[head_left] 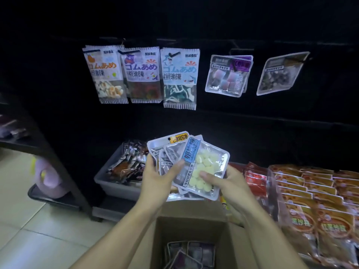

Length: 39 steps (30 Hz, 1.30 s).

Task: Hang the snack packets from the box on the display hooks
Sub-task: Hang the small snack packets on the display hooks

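Note:
My left hand (155, 177) grips a fanned stack of snack packets (167, 150) above the open cardboard box (161, 239). My right hand (223, 181) pinches the front packet (206, 167), a clear one with pale yellow candies and a blue label. More packets (191, 253) lie at the bottom of the box. On the dark back wall, three gummy packets (142, 74) hang on hooks at the left. A clear packet with pink and blue cubes (226, 76) and another with dark pieces (279, 74) hang to the right.
A grey bin (108, 181) of dark wrapped snacks sits on the low shelf at the left of my hands. Rows of red and orange packs (310, 200) fill the shelf at the right. A black rack (48, 152) stands on the tiled floor at the left.

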### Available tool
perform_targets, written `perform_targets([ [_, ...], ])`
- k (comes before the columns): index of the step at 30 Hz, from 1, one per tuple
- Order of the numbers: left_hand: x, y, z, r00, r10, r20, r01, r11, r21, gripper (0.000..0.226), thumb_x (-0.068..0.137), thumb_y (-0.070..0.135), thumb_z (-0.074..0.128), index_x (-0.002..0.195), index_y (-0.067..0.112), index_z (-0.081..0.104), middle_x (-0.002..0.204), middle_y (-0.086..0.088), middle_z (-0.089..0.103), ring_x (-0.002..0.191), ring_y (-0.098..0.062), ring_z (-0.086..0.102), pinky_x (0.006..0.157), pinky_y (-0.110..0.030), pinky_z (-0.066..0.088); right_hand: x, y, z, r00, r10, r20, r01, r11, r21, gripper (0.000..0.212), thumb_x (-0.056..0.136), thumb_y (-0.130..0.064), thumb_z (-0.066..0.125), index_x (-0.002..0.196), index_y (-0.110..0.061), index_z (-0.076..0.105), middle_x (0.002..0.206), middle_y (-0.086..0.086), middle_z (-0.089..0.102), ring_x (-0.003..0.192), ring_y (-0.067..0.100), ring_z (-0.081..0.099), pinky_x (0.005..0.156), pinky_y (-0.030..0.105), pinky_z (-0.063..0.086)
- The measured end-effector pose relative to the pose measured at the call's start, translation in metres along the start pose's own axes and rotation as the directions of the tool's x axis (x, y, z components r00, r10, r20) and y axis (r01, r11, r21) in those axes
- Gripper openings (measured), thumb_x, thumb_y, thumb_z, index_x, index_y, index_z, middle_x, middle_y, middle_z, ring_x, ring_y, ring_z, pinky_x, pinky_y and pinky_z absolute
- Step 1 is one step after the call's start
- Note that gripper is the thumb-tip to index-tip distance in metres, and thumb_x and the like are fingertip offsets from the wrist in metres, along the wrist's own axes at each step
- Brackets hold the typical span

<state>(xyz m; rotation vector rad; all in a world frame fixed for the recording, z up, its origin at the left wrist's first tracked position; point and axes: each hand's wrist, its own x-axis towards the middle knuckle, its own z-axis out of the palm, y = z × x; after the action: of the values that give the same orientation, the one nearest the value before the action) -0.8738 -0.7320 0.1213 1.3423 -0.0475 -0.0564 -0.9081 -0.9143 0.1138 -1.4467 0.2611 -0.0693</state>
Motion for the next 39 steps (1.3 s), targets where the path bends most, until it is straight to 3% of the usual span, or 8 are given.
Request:
perform_targets([
  [6, -0.001, 0.007, -0.015, 1.000, -0.027, -0.008, 0.027, 1.000, 0.014, 0.057, 0.083, 0.036, 0.083, 0.135, 0.030, 0.061, 0.126, 0.006, 0.078, 0.117, -0.023, 0.075, 0.108, -0.055, 0.054, -0.003, 0.002, 0.004, 0.999, -0.027, 0.044, 0.022, 0.993, 0.118, 0.034, 0.097, -0.002, 0.066, 0.131, -0.010, 0.065, 0.122, 0.010, 0.077, 0.115, 0.031, 0.074, 0.106, 0.054, 0.053],
  [11, -0.002, 0.007, -0.018, 1.000, -0.027, 0.003, 0.027, 1.000, -0.007, 0.078, 0.061, 0.028, 0.092, 0.132, 0.024, 0.060, 0.118, 0.001, 0.080, 0.109, -0.025, 0.078, 0.099, -0.049, 0.060, -0.011, 0.000, 0.014, 0.997, -0.067, -0.043, 0.072, 0.992, 0.107, 0.026, 0.106, -0.016, 0.058, 0.130, -0.017, 0.068, 0.118, 0.002, 0.079, 0.109, 0.024, 0.076, 0.098, 0.048, 0.057],
  [14, -0.004, 0.003, -0.019, 1.000, -0.022, -0.009, 0.022, 1.000, 0.002, 0.066, 0.074, 0.012, 0.090, 0.132, 0.020, 0.059, 0.119, -0.002, 0.080, 0.109, -0.025, 0.078, 0.101, -0.054, 0.059, -0.014, 0.003, 0.021, 0.987, -0.055, -0.152, 0.072, 0.991, 0.111, 0.022, 0.107, -0.028, 0.057, 0.125, -0.024, 0.070, 0.108, -0.006, 0.081, 0.099, 0.014, 0.079, 0.082, 0.033, 0.059],
  [21, -0.010, 0.004, -0.024, 1.000, -0.030, -0.008, 0.030, 0.999, 0.020, 0.086, 0.056, 0.026, 0.095, 0.133, 0.027, 0.057, 0.120, 0.002, 0.080, 0.109, -0.023, 0.078, 0.101, -0.055, 0.059, -0.010, 0.013, 0.028, 0.973, 0.075, -0.219, 0.001, 0.944, 0.329, 0.027, 0.092, -0.021, 0.075, 0.117, -0.010, 0.073, 0.106, 0.008, 0.082, 0.097, 0.025, 0.080, 0.090, 0.044, 0.060],
  [27, -0.008, 0.010, -0.037, 0.998, -0.018, -0.059, 0.020, 0.999, 0.031, 0.060, 0.080, -0.001, 0.086, 0.130, 0.018, 0.058, 0.116, 0.000, 0.081, 0.106, -0.024, 0.079, 0.097, -0.055, 0.062, -0.005, 0.014, 0.024, 0.991, 0.022, -0.131, -0.009, 0.995, 0.098, 0.070, 0.064, -0.038, 0.094, 0.126, -0.018, 0.068, 0.107, 0.000, 0.082, 0.101, 0.025, 0.078, 0.080, 0.039, 0.056],
  [30, -0.005, 0.016, -0.044, 1.000, -0.008, -0.024, 0.010, 0.997, 0.074, 0.060, 0.081, -0.003, 0.085, 0.131, 0.018, 0.058, 0.117, -0.002, 0.080, 0.107, -0.025, 0.079, 0.096, -0.055, 0.062, -0.003, 0.004, 0.016, 0.986, -0.065, -0.152, 0.066, 0.998, 0.002, 0.062, 0.075, -0.029, 0.090, 0.130, -0.029, 0.061, 0.105, -0.005, 0.081, 0.096, 0.018, 0.078, 0.068, 0.028, 0.054],
  [34, -0.007, 0.019, -0.048, 1.000, 0.004, -0.003, -0.004, 0.995, 0.101, 0.060, 0.082, 0.003, 0.086, 0.132, 0.022, 0.059, 0.120, 0.000, 0.080, 0.110, -0.023, 0.078, 0.097, -0.052, 0.062, -0.006, -0.003, 0.015, 0.992, -0.123, -0.029, 0.118, 0.985, -0.129, 0.035, 0.087, -0.011, 0.082, 0.120, -0.015, 0.069, 0.104, 0.003, 0.082, 0.089, 0.021, 0.080, 0.064, 0.027, 0.061],
  [39, -0.009, 0.028, -0.049, 0.998, 0.040, -0.048, -0.035, 0.995, 0.096, 0.061, 0.080, 0.012, 0.086, 0.133, 0.025, 0.059, 0.119, 0.007, 0.080, 0.111, -0.019, 0.077, 0.094, -0.042, 0.063, -0.014, -0.022, 0.022, 0.945, -0.278, -0.172, 0.249, 0.953, -0.174, 0.023, 0.091, -0.014, 0.079, 0.108, -0.015, 0.063, 0.101, 0.002, 0.080, 0.089, 0.017, 0.080, 0.067, 0.030, 0.064],
])
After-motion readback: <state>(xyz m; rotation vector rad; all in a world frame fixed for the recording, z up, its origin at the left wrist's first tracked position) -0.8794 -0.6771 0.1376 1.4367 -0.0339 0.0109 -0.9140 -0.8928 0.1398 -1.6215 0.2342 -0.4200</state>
